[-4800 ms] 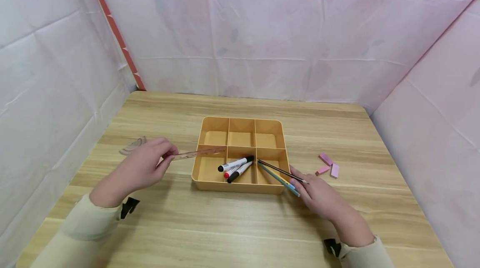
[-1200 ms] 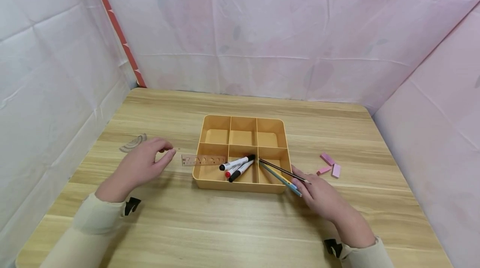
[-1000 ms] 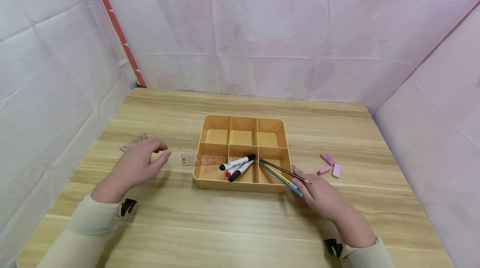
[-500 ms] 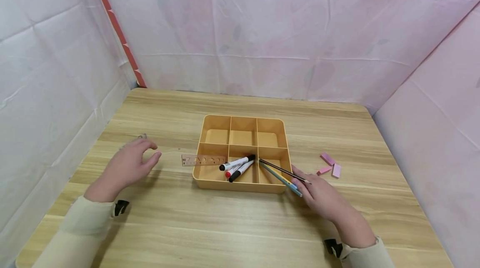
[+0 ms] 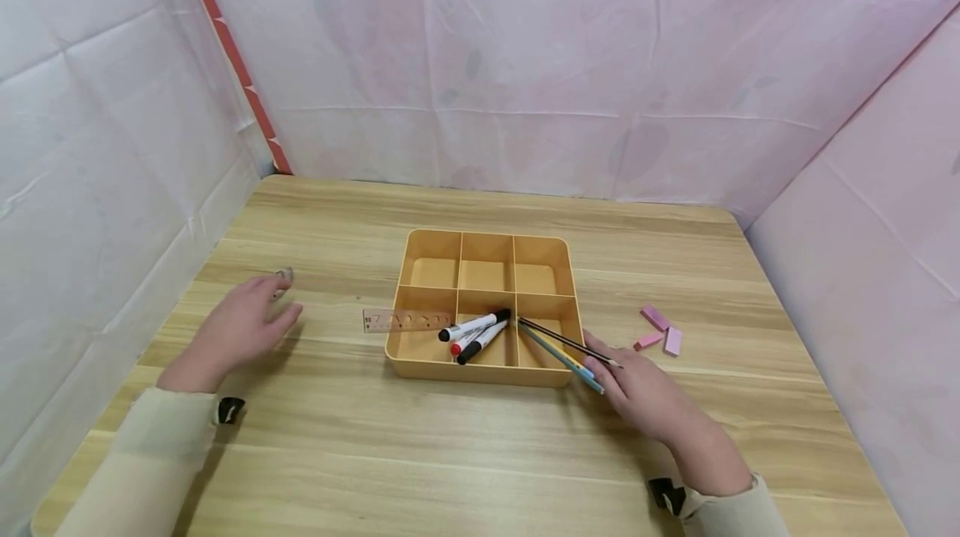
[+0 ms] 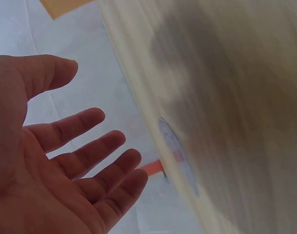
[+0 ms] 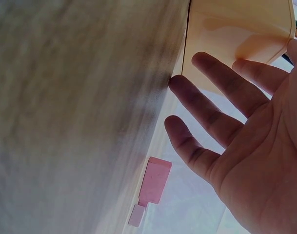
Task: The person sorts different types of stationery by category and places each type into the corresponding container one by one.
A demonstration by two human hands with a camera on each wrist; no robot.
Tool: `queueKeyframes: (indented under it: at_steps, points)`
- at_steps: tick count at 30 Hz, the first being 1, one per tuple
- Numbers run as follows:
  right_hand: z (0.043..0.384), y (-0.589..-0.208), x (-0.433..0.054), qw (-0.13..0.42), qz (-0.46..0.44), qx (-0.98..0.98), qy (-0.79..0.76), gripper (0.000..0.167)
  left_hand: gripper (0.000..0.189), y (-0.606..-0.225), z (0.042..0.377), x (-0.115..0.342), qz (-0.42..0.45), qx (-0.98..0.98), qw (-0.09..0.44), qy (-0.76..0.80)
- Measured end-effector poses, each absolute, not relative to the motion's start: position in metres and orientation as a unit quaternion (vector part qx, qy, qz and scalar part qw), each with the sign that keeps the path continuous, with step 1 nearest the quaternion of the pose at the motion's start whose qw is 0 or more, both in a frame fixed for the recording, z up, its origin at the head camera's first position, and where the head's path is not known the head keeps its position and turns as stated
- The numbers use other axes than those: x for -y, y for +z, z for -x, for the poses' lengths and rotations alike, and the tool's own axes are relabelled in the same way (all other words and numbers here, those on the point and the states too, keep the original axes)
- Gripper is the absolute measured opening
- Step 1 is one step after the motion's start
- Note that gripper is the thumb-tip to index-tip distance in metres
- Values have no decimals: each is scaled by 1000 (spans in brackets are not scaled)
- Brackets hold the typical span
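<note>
The left hand (image 5: pixel 236 322), open and empty, hovered near a clear, half-round plastic protractor (image 6: pixel 180 155) on the wooden tabletop (image 5: pixel 465 454). A translucent pinkish ruler (image 5: pixel 405 321) crossed the left rim of a yellow six-compartment plastic tray (image 5: pixel 480 373); the right hand (image 5: pixel 641 391), fingers nearly straight, gripping nothing, touched the tray's right side.

From above the near side of the desk (image 5: pixel 480 454), the head view looks forward and down, far enough back to reach the cloth walls (image 5: pixel 525 62). The left wrist view sits close by the left hand (image 5: pixel 236 324), rolled so the desk rises on its right; it shares the protractor (image 6: pixel 175 148) and red strip (image 5: pixel 236 62) with the head view. The right wrist view, equally near the right hand (image 5: pixel 637 391), puts the desk on its left and shares the box (image 5: pixel 480 372) and pink erasers (image 5: pixel 654 318).
</note>
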State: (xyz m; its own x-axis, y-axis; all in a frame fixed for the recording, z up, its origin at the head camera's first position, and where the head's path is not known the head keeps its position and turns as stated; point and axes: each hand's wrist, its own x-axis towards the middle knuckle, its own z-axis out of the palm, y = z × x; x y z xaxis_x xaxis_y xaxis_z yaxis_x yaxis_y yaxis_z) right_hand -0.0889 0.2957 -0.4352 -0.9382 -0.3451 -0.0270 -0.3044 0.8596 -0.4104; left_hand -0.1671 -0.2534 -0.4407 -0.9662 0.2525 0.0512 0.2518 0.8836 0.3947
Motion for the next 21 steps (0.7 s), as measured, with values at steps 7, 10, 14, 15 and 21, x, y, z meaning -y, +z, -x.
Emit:
queueKeyframes:
  at_steps: [7,10,14,15,21]
  points:
    - [89,-434,-296,51,168,-963,-203,51,57,-451,173,269,-104,-971,21,213]
    - [89,-434,-296,51,168,-963,-202,51,60,-453,175,273,-100,-972,25,211]
    - [89,-434,-296,50,170,-963,-203,51,65,-458,178,279,-93,-973,41,207]
    - [89,-434,-296,50,170,-963,-203,51,67,-458,179,280,-91,-973,46,208]
    - [89,-435,-296,51,169,-963,-203,50,70,-460,182,287,-77,-976,59,193]
